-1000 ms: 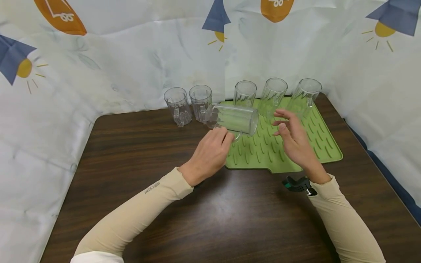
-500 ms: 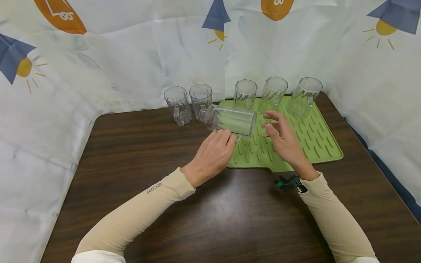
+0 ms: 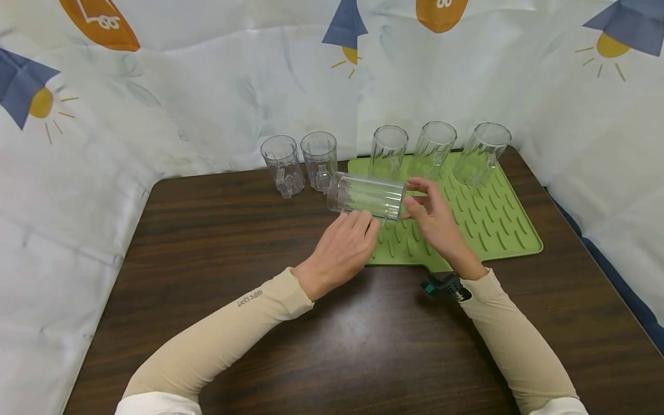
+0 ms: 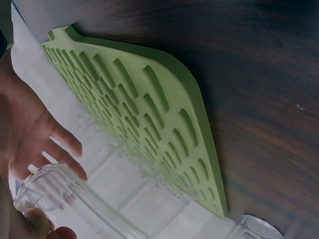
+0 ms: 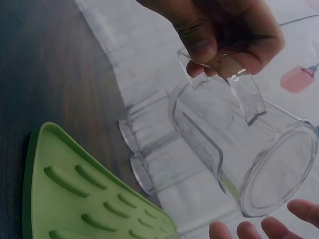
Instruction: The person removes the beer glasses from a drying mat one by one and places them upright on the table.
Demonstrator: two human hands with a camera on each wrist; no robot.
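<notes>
White cloth (image 3: 218, 86) at back and sides of the station, printed with blue lamps (image 3: 344, 26) and orange shapes (image 3: 441, 14). Dark wood-grain table (image 3: 207, 230) in front of me. Green mat (image 3: 498, 225) on its far right portion; surface covered in short raised ridges.

Held mug (image 3: 365, 196): clear, lying sideways in the air over the left part of the mat. Left hand (image 3: 342, 248) grips it by the handle (image 5: 246, 97), fingers curled round, knuckles up. Right wrist view confirms thumb and fingers closed about the handle.

Right hand (image 3: 436, 222): fingers parted and slightly bent, at the right end of the held mug. Fingertips just beside that end; contact cannot be told from any of the three views. No grip seen on this side.

Other glassware: pair of mugs (image 3: 282, 167) standing close together on the bare wood, left of the mat, handles toward the person. Three mugs (image 3: 389, 153) in a row along the mat's far edge, also clear.

Person wears beige sleeves (image 3: 223, 340), the left one lettered. Dark device (image 3: 441, 286) at the right wrist.
</notes>
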